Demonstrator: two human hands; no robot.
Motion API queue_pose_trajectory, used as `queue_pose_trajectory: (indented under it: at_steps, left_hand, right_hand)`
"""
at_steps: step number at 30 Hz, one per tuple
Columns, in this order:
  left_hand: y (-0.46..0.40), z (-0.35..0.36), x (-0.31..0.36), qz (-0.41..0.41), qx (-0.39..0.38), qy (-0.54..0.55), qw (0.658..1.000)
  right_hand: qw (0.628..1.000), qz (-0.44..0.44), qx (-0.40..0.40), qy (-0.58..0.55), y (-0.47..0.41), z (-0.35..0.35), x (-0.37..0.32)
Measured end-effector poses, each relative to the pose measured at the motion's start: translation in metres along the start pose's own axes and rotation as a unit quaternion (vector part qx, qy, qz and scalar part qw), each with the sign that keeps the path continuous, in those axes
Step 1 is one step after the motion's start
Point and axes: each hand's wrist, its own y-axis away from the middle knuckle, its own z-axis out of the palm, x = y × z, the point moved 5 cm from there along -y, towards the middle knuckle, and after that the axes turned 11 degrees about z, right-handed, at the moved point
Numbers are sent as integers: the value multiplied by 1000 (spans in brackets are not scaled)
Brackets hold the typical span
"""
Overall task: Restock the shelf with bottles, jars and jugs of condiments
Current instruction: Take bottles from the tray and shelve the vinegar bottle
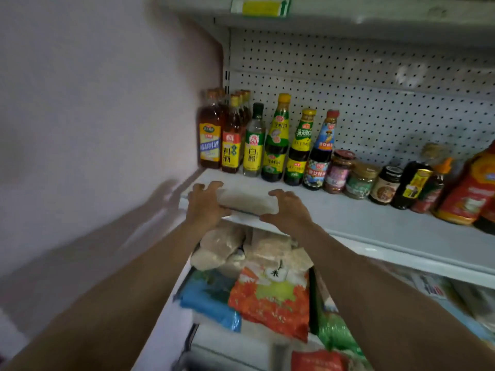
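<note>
Head view. The shelf [361,218] is partly stocked: a row of condiment bottles [267,140] stands along the perforated back panel from centre frame rightward, followed by jars [359,178] and, at the right edge, a large red jug [468,188]. The front strip of the shelf is bare apart from what you hold. I judge the restocking well begun but unfinished.

Your left hand [205,203] and right hand [288,210] reach forward to the shelf's front left corner, arms extended from the lower frame. Both are set against the ends of a pale, blurred package [246,200] lying on the shelf edge, fingers spread and curved over it; whether either truly grips it I cannot tell. It does not read as a bottle, jar or jug. Below, bagged goods [267,298] fill the lower shelf.
</note>
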Motion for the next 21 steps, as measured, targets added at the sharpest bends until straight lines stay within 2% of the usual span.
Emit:
queue_pose_trajectory:
  at_steps: [4, 10, 16, 21]
  left_hand:
    - [58, 22, -2, -4, -40, -62, 997]
    - [143, 57, -14, -66, -88, -40, 993]
    - [208, 88, -34, -96, -148, -34, 984]
    - [254, 128, -84, -147, -192, -13, 970]
  right_hand:
    - [999, -41, -15, -1, 42, 17, 15]
    - [996, -57, -44, 47, 93, 74, 48]
    - [992, -16, -123, 37, 132, 136, 92]
    - [977, 49, -195, 64, 153, 207, 132]
